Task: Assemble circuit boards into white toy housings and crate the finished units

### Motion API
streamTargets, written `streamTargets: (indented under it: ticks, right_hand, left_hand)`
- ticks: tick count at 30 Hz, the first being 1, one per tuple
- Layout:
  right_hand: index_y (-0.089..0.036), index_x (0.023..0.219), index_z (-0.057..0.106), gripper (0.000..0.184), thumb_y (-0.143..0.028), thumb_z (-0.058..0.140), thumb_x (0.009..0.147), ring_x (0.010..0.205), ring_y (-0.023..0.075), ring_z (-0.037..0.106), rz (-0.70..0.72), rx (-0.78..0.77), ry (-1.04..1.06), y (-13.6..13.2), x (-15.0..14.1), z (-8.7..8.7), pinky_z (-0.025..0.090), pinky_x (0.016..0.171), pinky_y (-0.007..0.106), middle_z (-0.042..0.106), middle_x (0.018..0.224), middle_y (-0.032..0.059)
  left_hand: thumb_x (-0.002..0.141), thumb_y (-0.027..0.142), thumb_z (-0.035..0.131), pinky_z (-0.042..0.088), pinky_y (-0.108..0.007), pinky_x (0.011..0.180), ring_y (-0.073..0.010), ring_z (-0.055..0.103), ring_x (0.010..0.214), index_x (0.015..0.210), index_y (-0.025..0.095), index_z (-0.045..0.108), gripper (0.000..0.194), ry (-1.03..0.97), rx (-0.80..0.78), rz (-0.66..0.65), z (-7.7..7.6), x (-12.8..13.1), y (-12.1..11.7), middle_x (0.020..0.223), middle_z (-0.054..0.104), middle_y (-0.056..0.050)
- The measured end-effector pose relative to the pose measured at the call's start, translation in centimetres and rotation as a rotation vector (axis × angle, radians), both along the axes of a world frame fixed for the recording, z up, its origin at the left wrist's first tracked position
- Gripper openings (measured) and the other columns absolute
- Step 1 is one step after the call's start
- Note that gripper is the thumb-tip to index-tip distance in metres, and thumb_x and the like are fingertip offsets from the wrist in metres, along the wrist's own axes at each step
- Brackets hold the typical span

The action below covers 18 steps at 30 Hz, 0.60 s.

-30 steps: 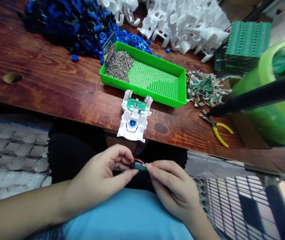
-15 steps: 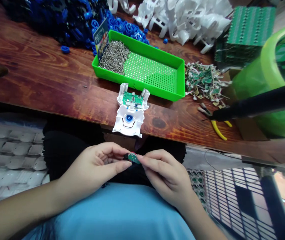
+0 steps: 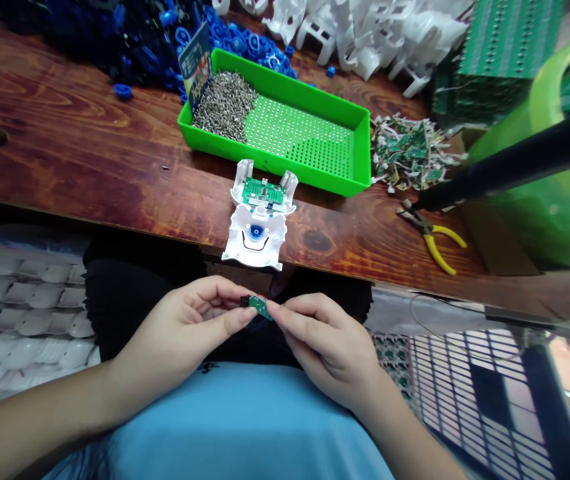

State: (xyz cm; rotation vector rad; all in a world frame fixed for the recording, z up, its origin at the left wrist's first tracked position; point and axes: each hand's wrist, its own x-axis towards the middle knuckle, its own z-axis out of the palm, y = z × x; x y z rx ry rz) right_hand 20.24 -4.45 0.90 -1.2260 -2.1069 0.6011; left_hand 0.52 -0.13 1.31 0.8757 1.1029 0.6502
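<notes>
A small green circuit board (image 3: 259, 307) with a black part at its left end is pinched between my two hands, over my lap. My left hand (image 3: 199, 320) grips the black end between thumb and fingers. On the other end, my right hand (image 3: 325, 340) has its fingertips closed. A bit of red shows behind the board, mostly hidden by the fingers. Just beyond, at the table's front edge, lies a white plastic shell (image 3: 255, 247) with a blue round piece in it. Its upper part carries a green circuit board (image 3: 263, 193).
Behind the shell stands a green tray (image 3: 325, 170) with a heap of small metal screws (image 3: 227, 103). Blue parts (image 3: 245, 43) and white shells (image 3: 359, 37) are piled at the back. Yellow-handled pliers (image 3: 435, 243), small wired boards (image 3: 407, 153) and a black bar (image 3: 515, 160) are at right.
The view has shifted, so the table sits higher and slightly left. The small board has turned in my fingers, showing more of its green face; both hands keep their grip.
</notes>
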Motion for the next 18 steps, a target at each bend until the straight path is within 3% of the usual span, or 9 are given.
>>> streamTargets:
  ticks: [9,14,18]
  right_hand:
    - [-0.020,0.120,0.060,0.040,-0.004,0.053,0.084,0.080,0.0073,0.063,-0.014,-0.012,0.091,-0.5,-0.2,-0.3,0.053,0.069,0.014,0.064,0.092,0.0035]
    - [-0.017,0.114,0.063,0.038,-0.002,0.056,0.080,0.080,0.0084,0.063,-0.083,-0.066,0.303,-0.7,-0.7,0.1,0.054,0.070,0.017,0.063,0.091,0.0052]
    - [-0.015,0.109,0.065,0.034,-0.003,0.062,0.078,0.076,0.0080,0.063,-0.111,-0.021,0.316,-0.7,-1.0,0.2,0.055,0.068,0.016,0.063,0.086,0.0044]
  left_hand:
    - [0.072,0.017,0.074,0.054,-0.011,0.068,-0.0107,0.070,0.074,0.081,0.025,0.074,0.012,0.112,0.190,-0.028,0.5,0.1,-0.9,0.080,0.076,0.003]
    - [0.073,0.018,0.074,0.054,-0.009,0.070,-0.0098,0.071,0.076,0.081,0.024,0.074,0.011,0.053,0.161,-0.022,0.5,0.5,-0.7,0.083,0.077,0.003]
    - [0.072,0.016,0.074,0.054,-0.009,0.068,-0.0096,0.070,0.074,0.080,0.022,0.074,0.010,0.017,0.093,-0.014,0.4,0.6,-0.4,0.081,0.077,0.002]
